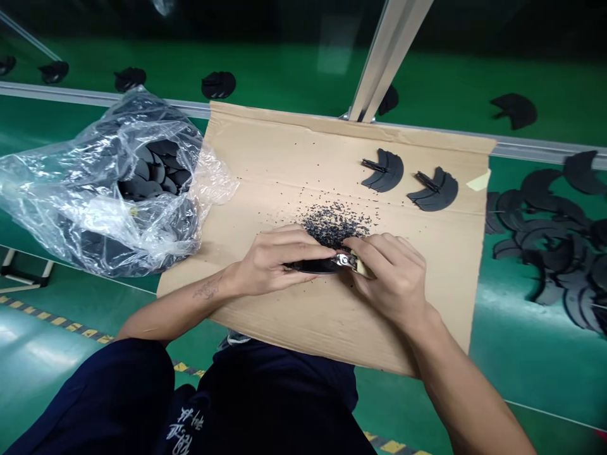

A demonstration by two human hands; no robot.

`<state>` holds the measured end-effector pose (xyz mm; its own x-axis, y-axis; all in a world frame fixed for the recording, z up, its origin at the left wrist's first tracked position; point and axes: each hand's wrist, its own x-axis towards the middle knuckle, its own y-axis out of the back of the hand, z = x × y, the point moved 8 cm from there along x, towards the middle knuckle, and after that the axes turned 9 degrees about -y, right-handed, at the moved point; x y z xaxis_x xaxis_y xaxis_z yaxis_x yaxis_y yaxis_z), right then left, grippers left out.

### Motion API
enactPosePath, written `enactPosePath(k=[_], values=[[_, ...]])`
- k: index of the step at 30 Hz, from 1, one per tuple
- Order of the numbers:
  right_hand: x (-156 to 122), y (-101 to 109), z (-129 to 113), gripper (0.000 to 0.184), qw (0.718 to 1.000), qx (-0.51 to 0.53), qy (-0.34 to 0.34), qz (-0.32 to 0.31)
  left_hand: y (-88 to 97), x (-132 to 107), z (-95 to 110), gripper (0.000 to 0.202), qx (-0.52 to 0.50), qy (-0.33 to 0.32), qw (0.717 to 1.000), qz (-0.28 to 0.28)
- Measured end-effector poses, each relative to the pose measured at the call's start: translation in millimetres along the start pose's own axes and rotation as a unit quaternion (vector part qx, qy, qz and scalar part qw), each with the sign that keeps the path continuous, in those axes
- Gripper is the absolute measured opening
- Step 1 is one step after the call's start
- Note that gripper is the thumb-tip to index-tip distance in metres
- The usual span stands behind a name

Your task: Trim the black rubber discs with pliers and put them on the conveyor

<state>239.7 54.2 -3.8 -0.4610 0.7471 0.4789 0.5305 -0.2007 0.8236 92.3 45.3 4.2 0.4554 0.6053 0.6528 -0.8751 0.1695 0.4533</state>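
Observation:
My left hand [279, 259] is closed on a curved black plastic part [315, 266], held just over the cardboard. In my right hand [396, 272] is a pair of nippers [346, 260], its metal head against the right end of the part and its handles mostly hidden by my fingers. A heap of small black clippings [334, 221] lies right behind my hands. Farther back on the cardboard sheet [265, 322] rest two fan-shaped black parts, one [386, 172] left of the other [439, 191].
A clear plastic bag [90, 196] full of black parts stands at the left. Many curved black parts [545, 202] lie piled on the green table at the right. A metal post [389, 57] rises behind the cardboard, with several black parts [218, 84] beyond the rail.

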Motion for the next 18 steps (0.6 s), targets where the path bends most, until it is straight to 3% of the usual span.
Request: enactPosePath(k=[12, 15, 18], values=[[-1.4, 5.9, -5.8, 0.007, 0.998, -0.059, 0.026, 0.02, -2.5, -1.9, -0.5, 0.029, -0.021, -0.001, 1.0, 0.003], [-1.2, 1.8, -3.3, 0.011, 0.999, 0.037, 0.005, -0.018, -4.6, -0.9, 0.1, 0.026, -0.021, 0.005, 1.0, -0.009], [2.9, -3.6, 8.9, 0.013, 0.972, 0.209, -0.091, -0.062, -0.1, 0.0, -1.2, 0.023, 0.009, 0.019, 1.0, 0.008]])
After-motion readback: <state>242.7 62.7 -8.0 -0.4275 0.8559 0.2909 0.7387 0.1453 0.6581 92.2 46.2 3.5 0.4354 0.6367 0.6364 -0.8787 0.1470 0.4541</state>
